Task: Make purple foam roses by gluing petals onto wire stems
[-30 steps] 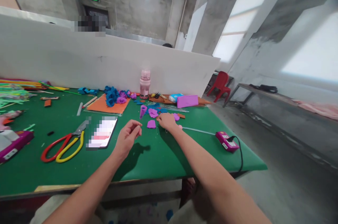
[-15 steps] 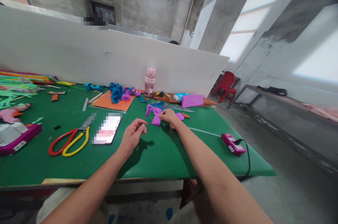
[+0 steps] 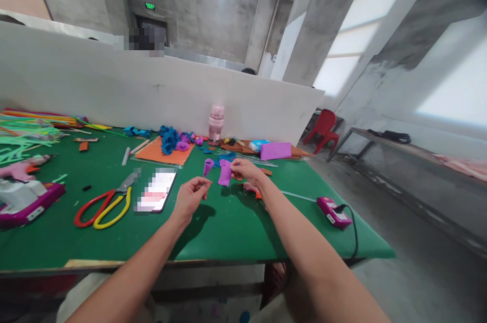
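My left hand (image 3: 191,197) is closed in a pinch in front of the phone's right side. Just above its fingertips stands a small rolled purple paper bud (image 3: 208,166), apparently held by its lower end, which the fingers partly hide. My right hand (image 3: 245,170), also closed, pinches the right edge of a flat purple paper strip (image 3: 224,173) that hangs to the left of its fingers. Blue paper pieces (image 3: 224,159) lie behind the strip. A pink and orange object (image 3: 251,190) sits under my right forearm, mostly covered.
Red-and-yellow-handled scissors (image 3: 108,206) and a phone (image 3: 157,190) lie on the left. Blue and purple paper flowers (image 3: 170,139) rest on an orange sheet (image 3: 162,155). A pink bottle (image 3: 215,125) stands against the white partition (image 3: 182,90). Right is a purple power strip (image 3: 334,212) with a cord.
The purple bud has shifted left, apart from the strip. My right hand has drawn the strip straighter and more upright. The whole view has tilted slightly upward.
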{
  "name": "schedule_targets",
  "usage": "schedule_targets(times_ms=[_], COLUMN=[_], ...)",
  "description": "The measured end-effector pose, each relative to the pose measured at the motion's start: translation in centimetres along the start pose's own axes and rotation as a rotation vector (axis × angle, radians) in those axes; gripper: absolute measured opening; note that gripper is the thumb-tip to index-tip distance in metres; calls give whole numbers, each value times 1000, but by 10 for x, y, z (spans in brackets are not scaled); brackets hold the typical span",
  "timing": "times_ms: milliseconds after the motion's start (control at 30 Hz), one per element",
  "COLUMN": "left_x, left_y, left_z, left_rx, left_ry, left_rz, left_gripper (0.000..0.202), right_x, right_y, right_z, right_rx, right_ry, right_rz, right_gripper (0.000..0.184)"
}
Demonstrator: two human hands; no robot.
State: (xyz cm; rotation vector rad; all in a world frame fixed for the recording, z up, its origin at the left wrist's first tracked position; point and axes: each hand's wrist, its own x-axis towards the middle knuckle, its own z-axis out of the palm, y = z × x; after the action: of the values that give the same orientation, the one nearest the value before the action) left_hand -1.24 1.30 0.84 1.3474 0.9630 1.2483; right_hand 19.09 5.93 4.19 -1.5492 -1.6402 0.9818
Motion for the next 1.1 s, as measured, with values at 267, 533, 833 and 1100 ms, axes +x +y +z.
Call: schedule_targets(times_ms=[267,533,833,1100], left_x=[-3,-14,-24,-29], left_y=[7,7,13,5], left_z=[3,9,14,12], left_rx=[104,56,311,1581], left_ry=[32,-71,-286,-231], left_rz=[-25,-159,-226,189], left_gripper=[32,28,35,31], right_x=[-43,-77,-94,-99], right_y=[-14,-5,17,28], right_z=[13,36,54,48], right_rx=[273,416,745,899], right_ry=[-96,40,236,262], right_rz=[-74,-153,36,84], right_gripper=[19,24,30,32])
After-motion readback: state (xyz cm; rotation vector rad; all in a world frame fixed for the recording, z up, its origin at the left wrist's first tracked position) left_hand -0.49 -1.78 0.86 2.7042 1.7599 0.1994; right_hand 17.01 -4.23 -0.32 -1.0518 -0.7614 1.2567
